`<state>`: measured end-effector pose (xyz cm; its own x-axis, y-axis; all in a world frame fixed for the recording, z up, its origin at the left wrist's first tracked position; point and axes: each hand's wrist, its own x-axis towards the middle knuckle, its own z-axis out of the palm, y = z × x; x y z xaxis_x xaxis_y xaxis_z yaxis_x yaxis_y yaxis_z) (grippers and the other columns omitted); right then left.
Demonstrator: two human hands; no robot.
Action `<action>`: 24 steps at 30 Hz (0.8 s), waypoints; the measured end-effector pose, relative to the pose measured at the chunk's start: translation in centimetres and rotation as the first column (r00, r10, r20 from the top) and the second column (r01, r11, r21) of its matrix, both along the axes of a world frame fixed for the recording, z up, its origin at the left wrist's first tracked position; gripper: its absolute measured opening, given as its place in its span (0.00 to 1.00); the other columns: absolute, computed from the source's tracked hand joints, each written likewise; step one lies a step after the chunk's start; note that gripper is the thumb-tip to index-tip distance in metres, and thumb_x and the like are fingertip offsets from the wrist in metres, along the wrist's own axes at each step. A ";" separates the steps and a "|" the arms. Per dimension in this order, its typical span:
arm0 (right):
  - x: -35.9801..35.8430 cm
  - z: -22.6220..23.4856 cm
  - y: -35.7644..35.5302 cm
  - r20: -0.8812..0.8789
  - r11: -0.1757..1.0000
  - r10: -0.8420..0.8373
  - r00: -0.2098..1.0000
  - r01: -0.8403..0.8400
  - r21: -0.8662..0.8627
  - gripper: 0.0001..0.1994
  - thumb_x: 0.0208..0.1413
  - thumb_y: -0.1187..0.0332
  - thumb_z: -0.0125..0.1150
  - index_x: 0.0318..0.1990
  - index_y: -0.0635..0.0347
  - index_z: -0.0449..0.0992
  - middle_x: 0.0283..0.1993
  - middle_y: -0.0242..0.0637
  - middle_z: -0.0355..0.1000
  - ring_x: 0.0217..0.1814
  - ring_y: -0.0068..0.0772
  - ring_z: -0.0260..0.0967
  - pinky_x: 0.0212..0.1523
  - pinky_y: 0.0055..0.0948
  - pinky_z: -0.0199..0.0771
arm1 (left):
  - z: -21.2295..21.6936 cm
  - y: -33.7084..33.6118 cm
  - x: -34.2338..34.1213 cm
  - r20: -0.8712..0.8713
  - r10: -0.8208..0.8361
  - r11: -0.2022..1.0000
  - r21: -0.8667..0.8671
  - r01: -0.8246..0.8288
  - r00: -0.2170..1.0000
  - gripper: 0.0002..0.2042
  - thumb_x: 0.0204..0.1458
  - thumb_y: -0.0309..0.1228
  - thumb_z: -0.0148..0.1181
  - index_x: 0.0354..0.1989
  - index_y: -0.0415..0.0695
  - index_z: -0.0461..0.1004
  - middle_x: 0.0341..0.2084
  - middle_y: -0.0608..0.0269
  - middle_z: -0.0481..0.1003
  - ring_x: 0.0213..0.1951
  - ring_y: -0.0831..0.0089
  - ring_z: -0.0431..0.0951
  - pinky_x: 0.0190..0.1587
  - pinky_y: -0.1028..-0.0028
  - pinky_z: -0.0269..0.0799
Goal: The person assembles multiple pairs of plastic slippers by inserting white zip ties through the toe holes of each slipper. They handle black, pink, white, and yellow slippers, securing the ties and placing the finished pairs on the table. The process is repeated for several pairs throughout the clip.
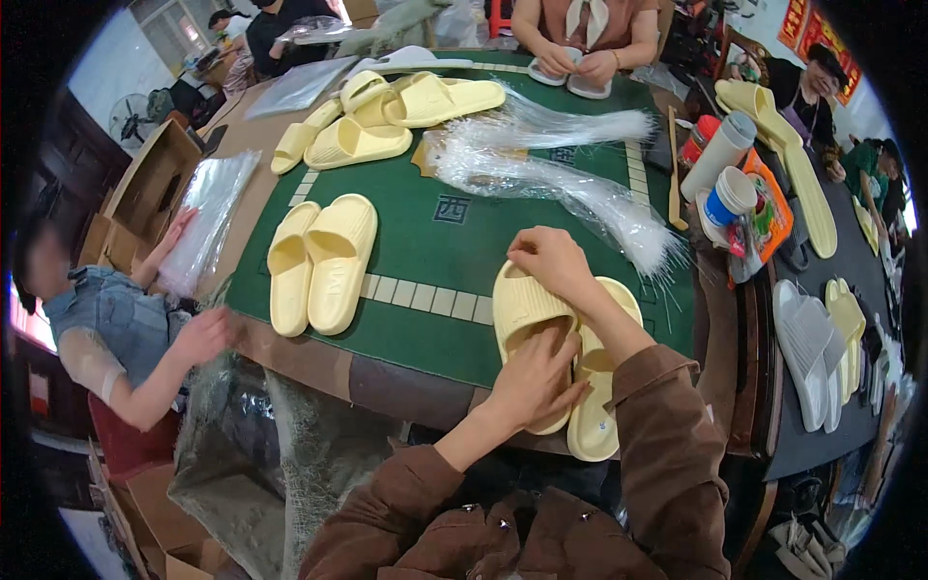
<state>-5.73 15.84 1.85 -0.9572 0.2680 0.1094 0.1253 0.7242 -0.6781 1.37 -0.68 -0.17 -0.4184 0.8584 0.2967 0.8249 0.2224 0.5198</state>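
Observation:
Two pale yellow slippers (527, 309) lie side by side at the near edge of a green table mat (425, 242). My left hand (534, 379) rests flat on the left slipper's strap, fingers spread. My right hand (551, 261) pinches the toe end of that same slipper. The second slipper (597, 416) lies to its right, partly under my right forearm. A bundle of thin clear plastic ties (580, 198) lies just beyond my right hand.
Another yellow pair (319, 261) sits to the left, and several more slippers (387, 116) are piled at the far side. A person on the left handles clear bags (208, 217). Someone opposite holds white slippers (570, 77). Cups and bottles (725, 164) stand on the right.

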 end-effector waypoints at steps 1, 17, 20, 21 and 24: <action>0.0 -0.1 0.3 -0.022 0.998 -0.008 1.000 0.007 -0.055 0.12 0.49 0.59 0.62 0.34 0.57 0.81 0.32 0.41 0.77 0.35 0.42 0.75 0.40 0.37 0.74 | -0.1 0.1 0.1 -0.009 -0.002 1.000 0.012 0.002 1.000 0.30 0.50 0.43 0.62 0.55 0.39 0.60 0.50 0.42 0.62 0.53 0.47 0.67 0.53 0.57 0.68; 6.0 1.8 1.7 -0.407 0.938 -0.240 0.882 0.103 -0.331 0.10 0.61 0.70 0.54 0.45 0.59 0.79 0.31 0.27 0.64 0.33 0.21 0.58 0.34 0.20 0.57 | 4.5 4.9 -9.0 0.212 0.182 0.945 0.233 -0.231 0.960 0.10 0.52 0.27 0.54 0.41 0.38 0.72 0.38 0.48 0.75 0.39 0.52 0.76 0.39 0.65 0.73; 5.6 0.5 2.5 -0.408 0.902 -0.302 0.862 0.120 -0.414 0.12 0.62 0.69 0.53 0.50 0.60 0.77 0.36 0.31 0.64 0.37 0.23 0.60 0.40 0.22 0.61 | 3.1 8.6 -10.1 0.573 -0.027 0.920 0.335 -0.204 0.819 0.07 0.54 0.26 0.52 0.36 0.36 0.73 0.27 0.53 0.76 0.29 0.63 0.78 0.32 0.69 0.72; 5.6 -0.1 3.1 -0.391 0.890 -0.316 0.864 0.127 -0.437 0.13 0.63 0.68 0.52 0.50 0.60 0.77 0.38 0.32 0.66 0.39 0.24 0.62 0.42 0.22 0.63 | 2.9 9.6 -10.1 0.622 -0.059 0.893 0.383 -0.237 0.781 0.06 0.54 0.26 0.52 0.34 0.35 0.73 0.24 0.55 0.76 0.26 0.67 0.77 0.29 0.70 0.71; 5.5 -0.3 3.2 -0.310 0.786 -0.409 0.858 0.160 -0.597 0.14 0.64 0.67 0.51 0.51 0.63 0.76 0.48 0.35 0.70 0.48 0.26 0.66 0.49 0.22 0.65 | 1.5 11.6 -9.9 0.633 -0.032 0.858 0.414 -0.304 0.773 0.06 0.54 0.26 0.54 0.32 0.36 0.73 0.23 0.59 0.75 0.24 0.73 0.74 0.27 0.70 0.70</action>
<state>-0.19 19.02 1.51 -0.7252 0.6532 0.2178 -0.1079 0.2045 -0.9729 -8.57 10.92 1.37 -0.7496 0.5976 0.2845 0.2811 -0.1017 0.9543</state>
